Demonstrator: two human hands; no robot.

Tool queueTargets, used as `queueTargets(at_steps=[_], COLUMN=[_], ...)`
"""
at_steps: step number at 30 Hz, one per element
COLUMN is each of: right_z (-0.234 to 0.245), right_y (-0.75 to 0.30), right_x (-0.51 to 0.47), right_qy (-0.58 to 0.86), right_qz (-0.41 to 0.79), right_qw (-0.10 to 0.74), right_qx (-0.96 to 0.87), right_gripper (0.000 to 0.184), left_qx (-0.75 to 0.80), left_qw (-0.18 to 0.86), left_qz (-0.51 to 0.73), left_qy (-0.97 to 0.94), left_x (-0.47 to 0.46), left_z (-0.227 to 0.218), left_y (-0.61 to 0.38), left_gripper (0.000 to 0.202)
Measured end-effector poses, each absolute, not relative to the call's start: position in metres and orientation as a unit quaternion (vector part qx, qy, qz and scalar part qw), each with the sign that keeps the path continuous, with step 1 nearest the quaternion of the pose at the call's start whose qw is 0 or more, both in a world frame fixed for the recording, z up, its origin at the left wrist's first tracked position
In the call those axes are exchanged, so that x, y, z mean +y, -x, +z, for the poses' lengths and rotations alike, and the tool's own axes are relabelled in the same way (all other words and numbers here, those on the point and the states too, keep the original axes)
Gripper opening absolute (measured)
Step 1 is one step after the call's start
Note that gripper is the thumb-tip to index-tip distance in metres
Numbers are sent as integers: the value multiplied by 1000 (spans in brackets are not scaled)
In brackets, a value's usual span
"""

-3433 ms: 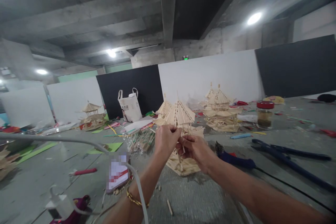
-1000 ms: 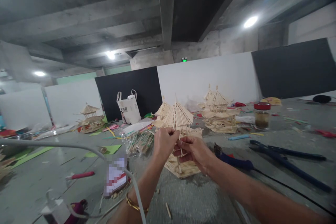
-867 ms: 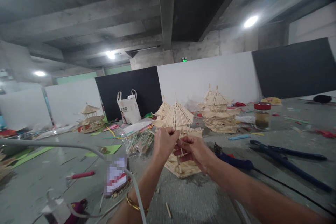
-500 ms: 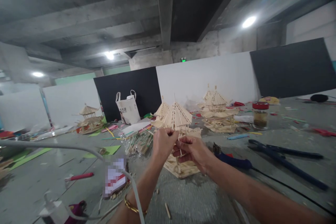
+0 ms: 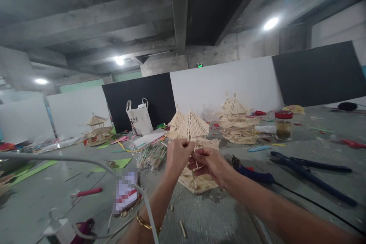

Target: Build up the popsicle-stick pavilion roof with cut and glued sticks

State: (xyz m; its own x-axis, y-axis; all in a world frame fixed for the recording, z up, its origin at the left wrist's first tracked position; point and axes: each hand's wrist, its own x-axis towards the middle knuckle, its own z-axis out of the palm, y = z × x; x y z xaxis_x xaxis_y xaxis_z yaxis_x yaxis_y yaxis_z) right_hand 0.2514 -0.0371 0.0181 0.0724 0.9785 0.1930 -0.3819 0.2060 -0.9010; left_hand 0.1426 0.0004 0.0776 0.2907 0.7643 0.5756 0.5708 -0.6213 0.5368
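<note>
Stick pavilion (image 5: 193, 126) is standing on the grey floor (image 5: 208, 219) at the centre of the frame, close in front of the person, likely so both hands are reaching it easily. The left hand (image 5: 177, 155) is pinching shut on the framework just under the roof, seemingly steadying it. The right hand (image 5: 211, 163) is curling its fingers tight on a thin post beside it. A bagged bundle of sticks (image 5: 151, 155) is lying just left, and long blue-handled cutters (image 5: 310, 170) are lying well apart at right.
</note>
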Motion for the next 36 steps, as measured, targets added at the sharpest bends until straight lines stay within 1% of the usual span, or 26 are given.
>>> queueTargets(at_steps=[5,12,25,36], right_z=[18,18,20,21], right_y=[-252,-252,-251,-251], right_x=[-37,-40,-40,-42], right_qy=[346,342,340,333], right_qz=[530,532,534,541], right_qw=[645,645,645,641], right_qx=[-428,-428,-428,-430], right_gripper=[28,39,43,36], left_qx=[423,421,420,424], left_qw=[122,132,133,134], left_qz=[421,418,421,423], left_qy=[-793,-794,-793,-789], left_x=[3,2,3,1], left_z=[76,77,75,75], left_y=[-143,-143,-143,-142], left_gripper=[28,29,29,25])
